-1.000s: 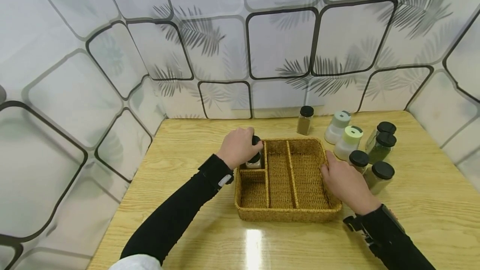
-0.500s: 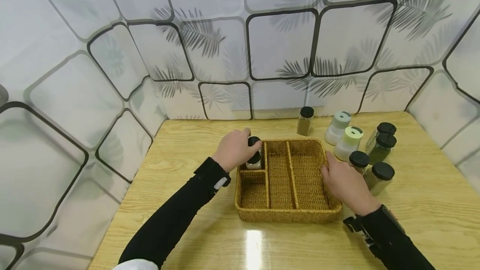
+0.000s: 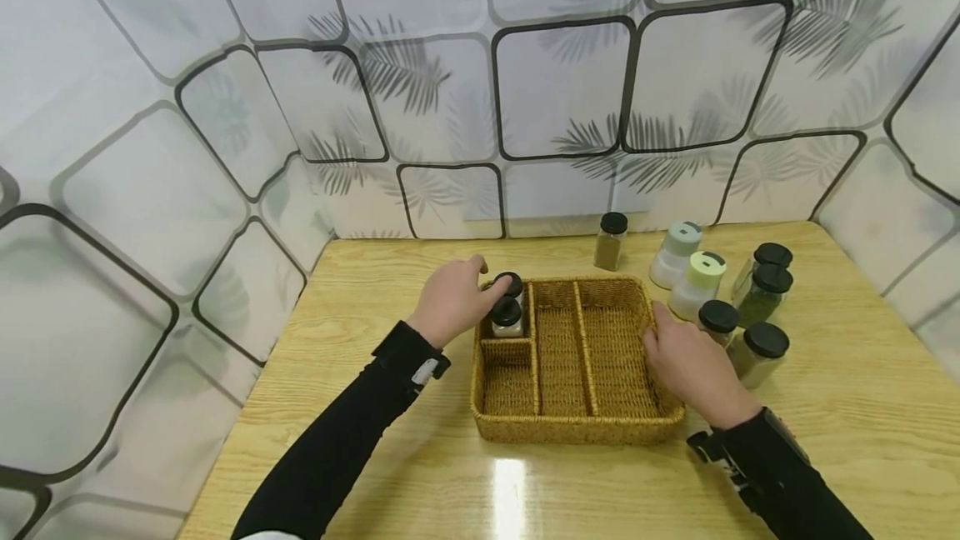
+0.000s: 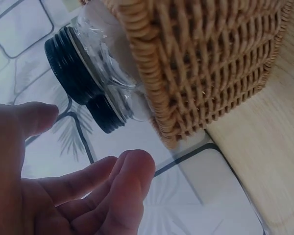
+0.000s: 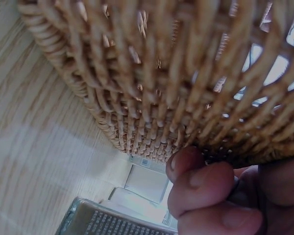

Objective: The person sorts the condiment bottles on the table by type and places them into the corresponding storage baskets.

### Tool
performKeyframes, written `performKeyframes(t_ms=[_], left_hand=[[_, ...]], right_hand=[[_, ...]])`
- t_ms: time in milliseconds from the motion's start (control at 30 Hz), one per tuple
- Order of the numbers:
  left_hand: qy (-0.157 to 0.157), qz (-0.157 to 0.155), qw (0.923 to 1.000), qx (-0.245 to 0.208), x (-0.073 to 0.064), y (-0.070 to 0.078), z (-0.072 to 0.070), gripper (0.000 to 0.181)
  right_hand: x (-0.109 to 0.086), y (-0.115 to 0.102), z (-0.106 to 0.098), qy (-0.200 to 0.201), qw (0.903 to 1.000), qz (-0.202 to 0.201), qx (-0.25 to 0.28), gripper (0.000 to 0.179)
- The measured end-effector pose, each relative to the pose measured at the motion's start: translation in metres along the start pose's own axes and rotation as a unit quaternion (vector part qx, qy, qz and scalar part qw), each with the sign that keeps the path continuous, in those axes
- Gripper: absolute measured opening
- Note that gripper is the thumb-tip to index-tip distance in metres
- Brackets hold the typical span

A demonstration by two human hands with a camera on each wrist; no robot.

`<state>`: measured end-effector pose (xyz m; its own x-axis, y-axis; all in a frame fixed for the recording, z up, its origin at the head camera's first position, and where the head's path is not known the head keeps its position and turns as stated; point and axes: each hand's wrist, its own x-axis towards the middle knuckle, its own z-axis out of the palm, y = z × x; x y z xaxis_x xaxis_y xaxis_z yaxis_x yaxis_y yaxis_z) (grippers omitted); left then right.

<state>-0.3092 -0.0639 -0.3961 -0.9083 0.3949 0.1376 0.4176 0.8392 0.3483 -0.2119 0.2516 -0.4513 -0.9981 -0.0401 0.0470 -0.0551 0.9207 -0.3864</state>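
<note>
Inside the far-left compartment of a wicker basket [image 3: 577, 430], two black-lidded jars [image 3: 507, 317] stand one behind the other. Just beside them, the left hand [image 3: 452, 300] has its grip spread, thumb and fingertips apart, holding nothing. At the basket's right wall, the right hand [image 3: 688, 361] pinches the rim. Right of the basket stand pale-lidded bottles [image 3: 705, 273] and more jars [image 3: 759, 348]. A brush of the left thumb could tip a jar; a rightward tug could knock the basket into its neighbours. Marks on the pale lids are too small to read.
</note>
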Motion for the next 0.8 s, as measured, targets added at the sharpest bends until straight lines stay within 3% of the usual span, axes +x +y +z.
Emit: performKeyframes(t_ms=[233,500,800], left_hand=[[0.015,-0.017,0.9993,-0.03,-0.003,-0.015,0.004,0.051],[0.009,-0.044,0.996,-0.077,-0.003,-0.034,0.016,0.046],[0.005,-0.058,0.9913,-0.118,-0.007,-0.042,0.027,0.046]], right_hand=[[0.002,-0.001,0.0,-0.004,1.0,0.001,-0.002,0.05],[0.001,0.0,0.002,-0.005,1.0,0.0,-0.001,0.05],[-0.001,-0.001,0.0,-0.001,1.0,0.001,0.001,0.05]])
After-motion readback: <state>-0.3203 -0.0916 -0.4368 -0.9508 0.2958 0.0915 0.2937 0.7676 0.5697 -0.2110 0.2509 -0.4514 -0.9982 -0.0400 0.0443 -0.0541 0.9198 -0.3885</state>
